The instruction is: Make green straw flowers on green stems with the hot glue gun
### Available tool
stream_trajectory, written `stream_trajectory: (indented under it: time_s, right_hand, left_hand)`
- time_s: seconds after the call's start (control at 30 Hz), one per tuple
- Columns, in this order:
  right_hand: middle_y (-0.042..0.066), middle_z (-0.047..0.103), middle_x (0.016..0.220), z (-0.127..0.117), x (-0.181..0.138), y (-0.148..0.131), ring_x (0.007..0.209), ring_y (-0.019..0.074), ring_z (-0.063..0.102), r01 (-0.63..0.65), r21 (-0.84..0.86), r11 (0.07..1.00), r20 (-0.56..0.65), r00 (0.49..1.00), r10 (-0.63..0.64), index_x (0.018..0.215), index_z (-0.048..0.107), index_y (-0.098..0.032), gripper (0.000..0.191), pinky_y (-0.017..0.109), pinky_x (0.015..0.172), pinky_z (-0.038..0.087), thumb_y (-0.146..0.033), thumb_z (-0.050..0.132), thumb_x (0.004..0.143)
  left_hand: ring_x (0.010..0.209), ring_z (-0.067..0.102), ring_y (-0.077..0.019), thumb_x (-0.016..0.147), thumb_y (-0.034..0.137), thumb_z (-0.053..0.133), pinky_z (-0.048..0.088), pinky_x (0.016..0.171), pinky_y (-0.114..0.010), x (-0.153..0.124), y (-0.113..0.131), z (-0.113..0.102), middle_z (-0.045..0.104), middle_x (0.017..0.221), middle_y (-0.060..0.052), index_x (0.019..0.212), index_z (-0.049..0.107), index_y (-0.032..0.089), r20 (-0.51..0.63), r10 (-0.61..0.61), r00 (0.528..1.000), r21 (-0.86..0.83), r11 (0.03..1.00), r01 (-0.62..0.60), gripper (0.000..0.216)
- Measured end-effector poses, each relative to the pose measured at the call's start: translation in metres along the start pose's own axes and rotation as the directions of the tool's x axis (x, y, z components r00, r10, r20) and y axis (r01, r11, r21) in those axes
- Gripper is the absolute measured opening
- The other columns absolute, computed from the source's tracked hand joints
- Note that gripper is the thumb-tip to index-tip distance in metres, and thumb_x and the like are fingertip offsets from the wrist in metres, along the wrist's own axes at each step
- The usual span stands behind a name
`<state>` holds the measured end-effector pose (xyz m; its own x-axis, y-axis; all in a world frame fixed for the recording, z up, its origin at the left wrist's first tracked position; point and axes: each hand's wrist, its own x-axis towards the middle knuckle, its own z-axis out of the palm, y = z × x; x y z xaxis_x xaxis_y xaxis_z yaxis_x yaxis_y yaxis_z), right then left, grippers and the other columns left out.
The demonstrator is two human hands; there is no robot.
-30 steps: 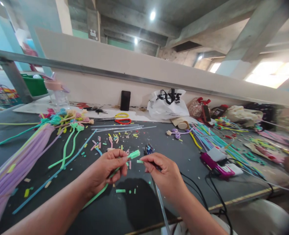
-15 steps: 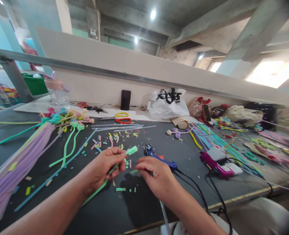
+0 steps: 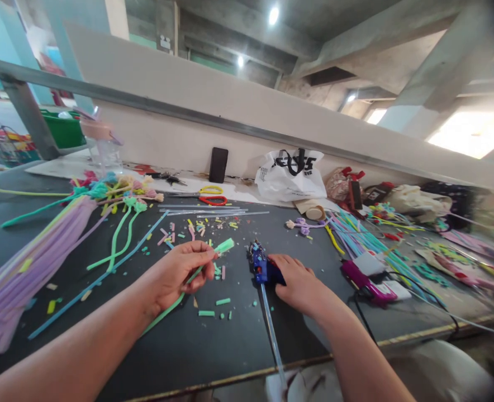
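My left hand (image 3: 188, 268) is closed, thumb and fingers pinching a green fuzzy stem (image 3: 167, 314). The stem's thicker, pale green end (image 3: 224, 245) sticks out past the fingertips to the right. My right hand (image 3: 299, 282) wraps round the handle of a blue hot glue gun (image 3: 262, 269) on the table; the palm hides most of the handle. A long clear glue stick (image 3: 272, 329) runs from the back of the gun past the table's front edge. Short green cut pieces (image 3: 206, 314) lie between the hands.
Purple stems (image 3: 41, 262) lie on the left, blue and purple stems (image 3: 368, 245) on the right. Scissors (image 3: 213, 195), spare glue sticks (image 3: 213, 211), a phone (image 3: 218, 164) and a white bag (image 3: 291, 176) are at the back. A magenta device (image 3: 366, 283) with cables lies right.
My right hand has let go of a small green piece, now lying on the table, and has taken hold of the glue gun's handle. The gun has turned. My left hand keeps its pinch.
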<state>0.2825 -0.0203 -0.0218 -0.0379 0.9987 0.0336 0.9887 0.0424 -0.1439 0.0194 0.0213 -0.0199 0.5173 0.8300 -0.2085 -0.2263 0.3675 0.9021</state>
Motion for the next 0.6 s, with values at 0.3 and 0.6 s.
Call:
stream_trajectory:
  time_s: [0.3, 0.6]
  right_hand:
    - [0.005, 0.057, 0.090, -0.012, 0.009, -0.012, 0.077, 0.0187, 0.058, -0.006, 0.034, 0.999, -0.195, 0.981, 0.012, 0.089, 0.055, -0.018, 0.025, 0.028, 0.067, 0.040, -0.011, 0.052, 0.066]
    - [0.001, 0.056, 0.079, -0.020, -0.017, -0.046, 0.069, 0.0144, 0.053, 0.405, 0.360, 0.840, -0.417, 0.876, -0.243, 0.078, 0.051, -0.020, 0.011, 0.024, 0.064, 0.042, -0.014, 0.053, 0.069]
  left_hand:
    - [0.031, 0.034, -0.0014, 0.077, 0.027, 0.059, 0.013, 0.031, -0.013, 0.001, -0.001, 0.000, 0.056, 0.052, 0.002, 0.072, 0.049, 0.016, -0.002, 0.013, 1.000, -0.062, 0.998, -0.013, 0.016]
    - [0.033, 0.034, -0.0019, 0.077, 0.033, 0.060, 0.014, 0.032, -0.014, -0.001, -0.001, 0.000, 0.055, 0.054, 0.003, 0.073, 0.048, 0.017, -0.030, 0.081, 0.996, -0.048, 0.995, -0.082, 0.020]
